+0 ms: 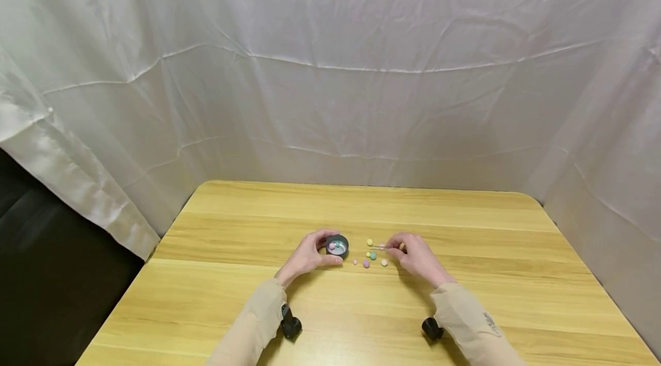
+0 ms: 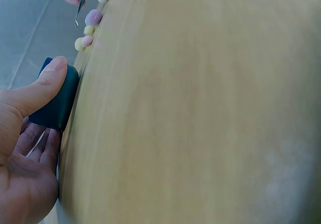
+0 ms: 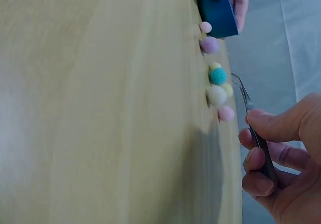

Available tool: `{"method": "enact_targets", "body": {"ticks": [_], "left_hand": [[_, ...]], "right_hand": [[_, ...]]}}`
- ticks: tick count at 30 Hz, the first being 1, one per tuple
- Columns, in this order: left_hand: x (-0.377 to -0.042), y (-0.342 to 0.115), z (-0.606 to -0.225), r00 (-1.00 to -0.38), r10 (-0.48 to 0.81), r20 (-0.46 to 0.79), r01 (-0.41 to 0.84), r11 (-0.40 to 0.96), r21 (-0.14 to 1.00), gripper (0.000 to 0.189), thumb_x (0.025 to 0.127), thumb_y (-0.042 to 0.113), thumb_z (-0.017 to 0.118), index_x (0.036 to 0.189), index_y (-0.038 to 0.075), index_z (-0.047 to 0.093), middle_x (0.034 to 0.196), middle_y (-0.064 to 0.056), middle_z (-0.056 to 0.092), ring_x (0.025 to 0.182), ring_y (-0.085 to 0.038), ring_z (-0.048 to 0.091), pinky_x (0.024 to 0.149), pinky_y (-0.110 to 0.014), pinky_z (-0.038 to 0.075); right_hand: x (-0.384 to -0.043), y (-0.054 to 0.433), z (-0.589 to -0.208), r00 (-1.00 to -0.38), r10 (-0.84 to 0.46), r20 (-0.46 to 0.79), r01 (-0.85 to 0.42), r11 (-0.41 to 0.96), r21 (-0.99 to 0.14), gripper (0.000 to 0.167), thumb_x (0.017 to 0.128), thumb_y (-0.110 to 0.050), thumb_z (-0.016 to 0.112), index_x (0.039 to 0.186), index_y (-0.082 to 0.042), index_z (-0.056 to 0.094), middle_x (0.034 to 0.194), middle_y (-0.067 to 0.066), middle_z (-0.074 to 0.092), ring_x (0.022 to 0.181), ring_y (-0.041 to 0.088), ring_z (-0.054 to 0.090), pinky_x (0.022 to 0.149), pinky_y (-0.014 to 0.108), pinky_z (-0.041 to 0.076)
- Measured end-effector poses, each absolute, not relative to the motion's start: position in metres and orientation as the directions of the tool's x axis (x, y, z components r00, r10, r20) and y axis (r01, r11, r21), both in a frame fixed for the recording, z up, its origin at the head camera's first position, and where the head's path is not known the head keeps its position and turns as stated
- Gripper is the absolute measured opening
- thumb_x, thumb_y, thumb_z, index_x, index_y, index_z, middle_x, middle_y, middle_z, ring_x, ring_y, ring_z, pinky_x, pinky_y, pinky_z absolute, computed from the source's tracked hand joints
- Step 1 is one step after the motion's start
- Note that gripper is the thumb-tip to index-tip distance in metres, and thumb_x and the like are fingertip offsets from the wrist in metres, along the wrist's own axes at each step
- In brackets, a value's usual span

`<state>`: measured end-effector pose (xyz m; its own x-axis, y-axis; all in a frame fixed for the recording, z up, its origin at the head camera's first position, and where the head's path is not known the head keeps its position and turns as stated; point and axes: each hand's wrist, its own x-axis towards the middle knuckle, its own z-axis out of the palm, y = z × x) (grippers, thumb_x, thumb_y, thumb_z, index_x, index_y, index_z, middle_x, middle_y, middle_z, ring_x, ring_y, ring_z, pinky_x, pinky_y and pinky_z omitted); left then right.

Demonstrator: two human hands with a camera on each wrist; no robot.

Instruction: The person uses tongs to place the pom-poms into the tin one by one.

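Observation:
My left hand [image 1: 308, 253] holds a small dark round container [image 2: 64, 99], thumb on its near side and fingers round the far side. A pink pompom [image 1: 332, 246] and a teal one [image 1: 338, 244] show inside it. With thumb and fingers, my right hand [image 1: 415, 258] grips bent-tip metal tweezers [image 3: 249, 103]. The tips point left, over the loose pompoms, with nothing seen between them. Around them on the table lie a yellow pompom [image 1: 369, 242], a teal pompom [image 3: 217, 76], a purple pompom [image 3: 209, 45], a white pompom [image 3: 216, 95] and a pink pompom [image 3: 226, 113].
Both hands work above a wood-grain table [image 1: 351, 320] with rounded far corners. Pale cloth [image 1: 330, 113] hangs behind it and at both sides. A black surface [image 1: 46, 274] stands at the far left. Each sleeve carries a black wrist camera [image 1: 431, 328].

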<state>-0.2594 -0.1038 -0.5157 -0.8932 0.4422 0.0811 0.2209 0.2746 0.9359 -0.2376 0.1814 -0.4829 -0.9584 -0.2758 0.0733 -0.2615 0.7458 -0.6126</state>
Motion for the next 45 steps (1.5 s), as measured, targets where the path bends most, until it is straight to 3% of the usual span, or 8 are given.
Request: {"method": "enact_targets", "body": {"ticks": [16, 45], "left_hand": [[-0.259, -0.105, -0.515, -0.89, 0.448, 0.087, 0.225, 0.266, 0.937, 0.062, 0.082, 0.006, 0.083, 0.137, -0.002, 0.056, 0.133, -0.022, 0.062, 0.123, -0.038, 0.062, 0.108, -0.049, 0.049], [-0.258, -0.105, -0.515, -0.89, 0.448, 0.082, 0.219, 0.263, 0.94, 0.061, 0.082, 0.006, 0.083, 0.136, -0.001, 0.057, 0.133, -0.022, 0.062, 0.122, -0.037, 0.062, 0.107, -0.049, 0.05]], "right_hand": [[-0.234, 0.187, -0.484, -0.935, -0.351, 0.061, -0.318, 0.747, -0.584, 0.008, 0.091, -0.002, 0.069, 0.093, -0.007, 0.075, 0.088, 0.003, 0.072, 0.076, 0.009, 0.061, 0.067, 0.023, 0.051], [-0.236, 0.194, -0.48, -0.973, -0.231, 0.033, -0.192, 0.715, -0.672, 0.008, 0.094, -0.005, 0.067, 0.097, -0.005, 0.074, 0.089, 0.006, 0.068, 0.07, 0.014, 0.052, 0.058, 0.021, 0.041]]}}
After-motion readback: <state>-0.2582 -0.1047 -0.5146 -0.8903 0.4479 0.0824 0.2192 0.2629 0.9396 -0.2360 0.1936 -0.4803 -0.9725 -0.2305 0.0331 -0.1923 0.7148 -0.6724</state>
